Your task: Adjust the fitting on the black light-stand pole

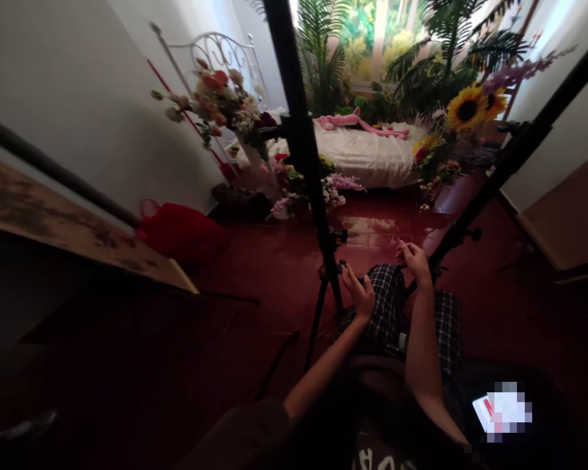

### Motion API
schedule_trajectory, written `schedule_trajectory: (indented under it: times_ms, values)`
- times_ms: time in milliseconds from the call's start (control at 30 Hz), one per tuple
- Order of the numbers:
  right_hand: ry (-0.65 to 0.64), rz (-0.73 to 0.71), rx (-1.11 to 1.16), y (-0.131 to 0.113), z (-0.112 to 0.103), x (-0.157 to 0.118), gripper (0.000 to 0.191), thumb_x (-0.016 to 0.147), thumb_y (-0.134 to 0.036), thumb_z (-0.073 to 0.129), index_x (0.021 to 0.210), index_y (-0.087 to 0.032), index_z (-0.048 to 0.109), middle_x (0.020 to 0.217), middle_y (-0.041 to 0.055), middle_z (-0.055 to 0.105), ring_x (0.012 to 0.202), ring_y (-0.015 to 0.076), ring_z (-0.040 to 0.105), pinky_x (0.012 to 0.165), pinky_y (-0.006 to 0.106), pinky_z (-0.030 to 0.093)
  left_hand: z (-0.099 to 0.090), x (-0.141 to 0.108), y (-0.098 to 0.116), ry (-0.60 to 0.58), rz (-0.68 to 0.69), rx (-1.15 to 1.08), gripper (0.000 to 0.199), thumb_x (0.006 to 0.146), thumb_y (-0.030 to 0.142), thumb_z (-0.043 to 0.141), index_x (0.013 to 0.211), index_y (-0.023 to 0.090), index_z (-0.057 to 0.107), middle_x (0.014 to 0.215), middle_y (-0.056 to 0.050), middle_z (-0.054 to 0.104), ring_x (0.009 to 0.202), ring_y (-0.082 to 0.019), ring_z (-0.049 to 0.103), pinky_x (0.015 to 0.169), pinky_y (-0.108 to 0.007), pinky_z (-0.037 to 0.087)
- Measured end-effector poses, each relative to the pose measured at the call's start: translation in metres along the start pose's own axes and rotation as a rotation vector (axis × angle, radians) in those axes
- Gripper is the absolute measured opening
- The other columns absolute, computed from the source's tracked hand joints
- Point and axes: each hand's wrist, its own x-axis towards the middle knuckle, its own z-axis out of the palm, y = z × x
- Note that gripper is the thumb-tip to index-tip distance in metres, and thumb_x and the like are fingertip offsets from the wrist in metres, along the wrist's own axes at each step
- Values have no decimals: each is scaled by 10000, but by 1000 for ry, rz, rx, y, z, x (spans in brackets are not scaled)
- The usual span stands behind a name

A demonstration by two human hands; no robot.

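My left hand (pixel 359 294) is beside the lower part of a black stand (pixel 306 156), near its knob, with its fingers apart and nothing visible in it. My right hand (pixel 413 260) is raised above the checked trousers (pixel 385 290), next to a second black stand (pixel 490 179). Its thumb and fingertips come together; what they hold, if anything, is too small to make out. Both forearms reach forward from my lap.
A bed with a cream cover (pixel 367 153) stands ahead, a pink plush toy (pixel 345 121) on it. Flowers (pixel 220 98) and sunflowers (pixel 466 109) flank it. A red bag (pixel 176 228) lies left; a lit phone (pixel 483 413) is at lower right.
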Motion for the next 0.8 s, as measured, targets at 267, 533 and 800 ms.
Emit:
schedule_trajectory:
  times_ms: [267,533,800]
  values:
    - [615,108,111,-2,-116,9,255,883,-460,564,895,-216,490,706,-6,667,442,95,561,401,188,445,101,2,74,-626,239,-288,568,984,486,348,1447,176,457,1478,-154,508,1391,-256,466,1193,-485,326]
    - [405,32,-26,-36,-171,34,190,851,-291,631,993,-167,606,849,37,713,531,85,612,455,181,482,212,36,159,-700,369,-492,508,979,516,391,1329,168,508,1320,-164,603,1224,-237,588,1066,-408,435]
    - [33,-184,-402,-43,-208,56,376,770,-250,722,1125,-140,663,751,32,717,571,114,642,535,211,509,230,36,147,-670,336,-476,309,972,393,461,1193,184,515,1025,-90,673,880,-167,647,821,-298,501]
